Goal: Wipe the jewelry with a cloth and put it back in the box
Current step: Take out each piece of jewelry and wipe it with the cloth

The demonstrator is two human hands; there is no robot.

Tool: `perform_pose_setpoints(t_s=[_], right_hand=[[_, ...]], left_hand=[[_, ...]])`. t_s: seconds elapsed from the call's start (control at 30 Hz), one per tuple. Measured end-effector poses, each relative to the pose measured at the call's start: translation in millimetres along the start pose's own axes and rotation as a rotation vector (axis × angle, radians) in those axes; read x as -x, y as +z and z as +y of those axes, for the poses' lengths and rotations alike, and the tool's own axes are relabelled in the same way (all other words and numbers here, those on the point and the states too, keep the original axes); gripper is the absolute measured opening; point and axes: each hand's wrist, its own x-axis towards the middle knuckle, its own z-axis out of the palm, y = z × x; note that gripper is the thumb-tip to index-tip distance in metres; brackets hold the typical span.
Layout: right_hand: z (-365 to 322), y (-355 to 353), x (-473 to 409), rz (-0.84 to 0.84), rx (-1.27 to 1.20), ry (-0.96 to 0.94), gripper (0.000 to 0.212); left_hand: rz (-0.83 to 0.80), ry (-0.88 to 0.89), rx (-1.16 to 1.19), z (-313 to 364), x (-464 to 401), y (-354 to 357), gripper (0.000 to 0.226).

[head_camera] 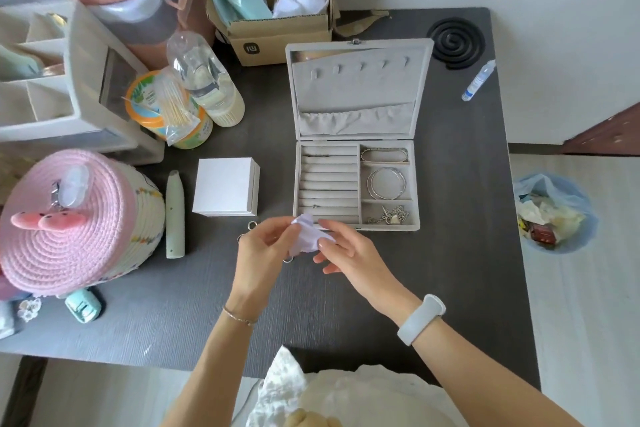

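Both sets of fingertips met on a small crumpled pale cloth point(309, 233) held above the dark table point(460, 253). The left hand point(258, 248) pinched its left edge with curled fingers; the right hand point(341, 250) pinched the right side between thumb and forefinger, its other fingers loosely spread. Small metal rings point(252, 225) showed beside and under the left hand, one near the knuckles and one at the cloth's lower edge; whether they were gripped or lying on the table could not be told.

Just beyond the hands lay the open jewelry box point(358, 184), its near rim almost under the cloth and its lid propped back. Its right compartments held a bracelet point(384, 153), two bangles point(386, 183) and a tangled chain point(391, 215); a small ring point(314, 206) sat in the ring rolls on the left.

A white box point(227, 185) stood close to the left of the jewelry box, with a pale green tool point(175, 215) and a pink woven basket point(69, 222) farther left. Bare table lay in front of the hands down to the near edge, and to the right of the jewelry box as far as the table's right edge, beyond which a lined bin point(554, 211) stood on the floor.

A cardboard box point(280, 35) at the back bore a dark square logo, its characters too small to read
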Motion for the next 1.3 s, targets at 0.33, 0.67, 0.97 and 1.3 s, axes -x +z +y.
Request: perform_pose_setpoints(t_s=[0.33, 0.67, 0.97, 1.3], right_hand=[[2, -45, 11, 0.524, 0.022, 0.007, 0.008], [3, -56, 12, 0.559, -0.074, 0.007, 0.007], [-3, -50, 12, 0.498, -0.164, -0.036, 0.008], [-15, -44, 23, 0.347, 0.014, -0.191, 0.013]], left_hand=[[0.068, 0.302, -0.638, -32, -43, 45, 0.029], [0.015, 0.461, -0.896, -35, -60, 48, 0.006], [-0.102, 0.214, -0.634, -11, -68, 41, 0.003], [-0.482, 0.064, -0.010, 24, -18, 55, 0.015]])
